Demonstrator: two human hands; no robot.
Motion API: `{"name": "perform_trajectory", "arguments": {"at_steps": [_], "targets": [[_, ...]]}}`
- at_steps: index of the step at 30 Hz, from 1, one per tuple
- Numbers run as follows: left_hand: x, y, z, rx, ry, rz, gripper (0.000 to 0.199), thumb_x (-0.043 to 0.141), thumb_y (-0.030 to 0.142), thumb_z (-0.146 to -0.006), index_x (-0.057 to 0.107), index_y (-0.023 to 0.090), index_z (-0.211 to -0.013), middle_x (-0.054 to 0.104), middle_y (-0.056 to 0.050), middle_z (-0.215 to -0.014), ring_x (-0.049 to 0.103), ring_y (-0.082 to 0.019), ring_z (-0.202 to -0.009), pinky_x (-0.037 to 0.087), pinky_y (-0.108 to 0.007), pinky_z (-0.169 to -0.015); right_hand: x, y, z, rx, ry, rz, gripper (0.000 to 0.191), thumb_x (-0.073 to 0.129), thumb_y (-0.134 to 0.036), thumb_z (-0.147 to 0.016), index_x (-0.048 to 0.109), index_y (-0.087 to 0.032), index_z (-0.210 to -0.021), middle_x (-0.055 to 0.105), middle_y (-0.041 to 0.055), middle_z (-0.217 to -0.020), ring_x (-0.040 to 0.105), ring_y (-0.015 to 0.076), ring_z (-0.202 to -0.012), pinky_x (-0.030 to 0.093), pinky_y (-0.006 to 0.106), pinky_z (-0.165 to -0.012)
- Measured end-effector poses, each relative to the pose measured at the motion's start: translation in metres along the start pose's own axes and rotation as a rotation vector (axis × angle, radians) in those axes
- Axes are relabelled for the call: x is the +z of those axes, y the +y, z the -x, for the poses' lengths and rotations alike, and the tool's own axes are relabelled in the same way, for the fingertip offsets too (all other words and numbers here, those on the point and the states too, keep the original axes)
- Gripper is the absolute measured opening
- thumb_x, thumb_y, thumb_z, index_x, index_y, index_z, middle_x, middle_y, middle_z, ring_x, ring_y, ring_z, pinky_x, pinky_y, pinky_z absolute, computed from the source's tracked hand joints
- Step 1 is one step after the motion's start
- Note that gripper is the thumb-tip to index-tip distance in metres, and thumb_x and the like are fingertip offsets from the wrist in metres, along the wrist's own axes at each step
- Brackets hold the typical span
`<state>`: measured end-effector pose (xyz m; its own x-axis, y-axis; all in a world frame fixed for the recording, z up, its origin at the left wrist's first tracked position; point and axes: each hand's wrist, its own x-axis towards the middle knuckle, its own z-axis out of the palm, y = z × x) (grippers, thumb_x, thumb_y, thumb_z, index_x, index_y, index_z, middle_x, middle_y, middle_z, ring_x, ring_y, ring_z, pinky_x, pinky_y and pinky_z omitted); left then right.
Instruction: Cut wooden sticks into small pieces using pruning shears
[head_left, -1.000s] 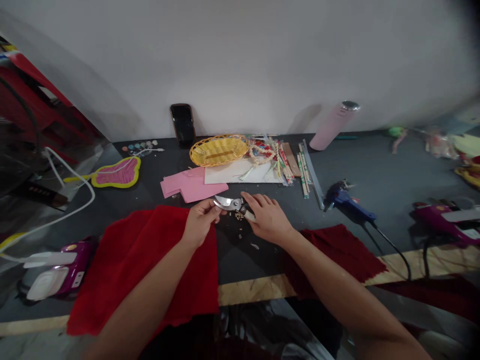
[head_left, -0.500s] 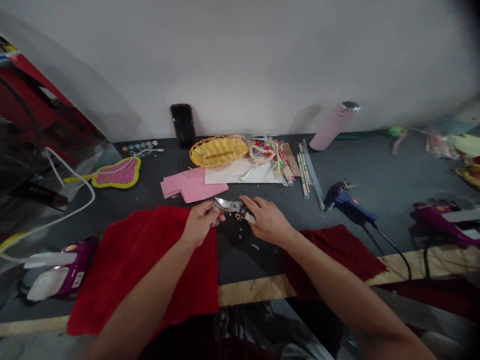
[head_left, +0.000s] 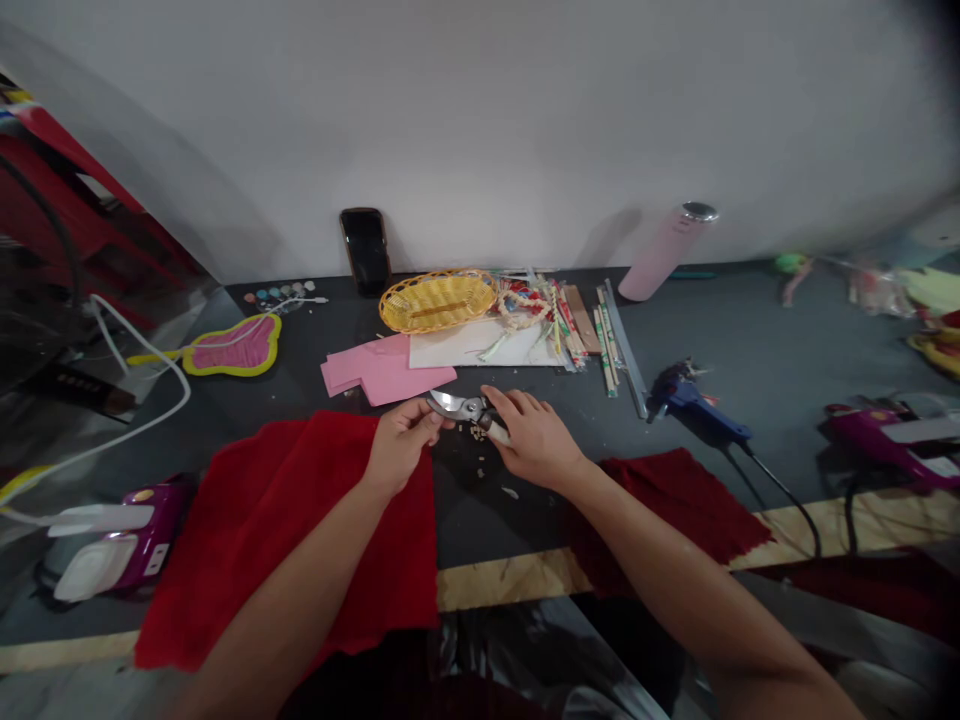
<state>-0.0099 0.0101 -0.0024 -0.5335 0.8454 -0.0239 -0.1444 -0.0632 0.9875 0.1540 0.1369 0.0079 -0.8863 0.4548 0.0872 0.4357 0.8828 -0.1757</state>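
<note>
My right hand (head_left: 538, 436) is wrapped round the handles of a pair of pruning shears (head_left: 456, 405), whose blades point left. Close to the blade tips, my left hand (head_left: 405, 440) pinches something too small to make out. Small pale cut bits (head_left: 478, 433) lie on the dark table under the shears. A red cloth (head_left: 300, 520) spreads beneath my left wrist and forearm. Just beyond my left hand lie folded pink sheets (head_left: 390, 372).
Behind my hands stand a yellow woven basket (head_left: 435, 302), a phone (head_left: 366, 250) and a pink bottle (head_left: 667, 252). To the right lie wrapped sticks (head_left: 606, 345), a blue glue gun (head_left: 701, 408) and a darker red cloth (head_left: 686, 500). A purple device (head_left: 154, 540) sits at left.
Both hands stay in nearly the same place. The shears and the fingers of my left hand have shifted only slightly.
</note>
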Motion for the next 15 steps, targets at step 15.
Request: {"name": "perform_trajectory", "arguments": {"at_steps": [15], "targets": [[-0.0031, -0.004, 0.0, -0.075, -0.053, 0.122, 0.021, 0.068, 0.031, -0.077, 0.062, 0.013, -0.069, 0.064, -0.003, -0.063, 0.039, -0.005, -0.047, 0.029, -0.021, -0.048, -0.0022, -0.0027, 0.001, -0.013, -0.066, -0.055, 0.056, 0.044, -0.032, -0.087, 0.031, -0.017, -0.139, 0.054, 0.0132, -0.115, 0.054, 0.0246, -0.1, 0.04, 0.036, -0.086]]}}
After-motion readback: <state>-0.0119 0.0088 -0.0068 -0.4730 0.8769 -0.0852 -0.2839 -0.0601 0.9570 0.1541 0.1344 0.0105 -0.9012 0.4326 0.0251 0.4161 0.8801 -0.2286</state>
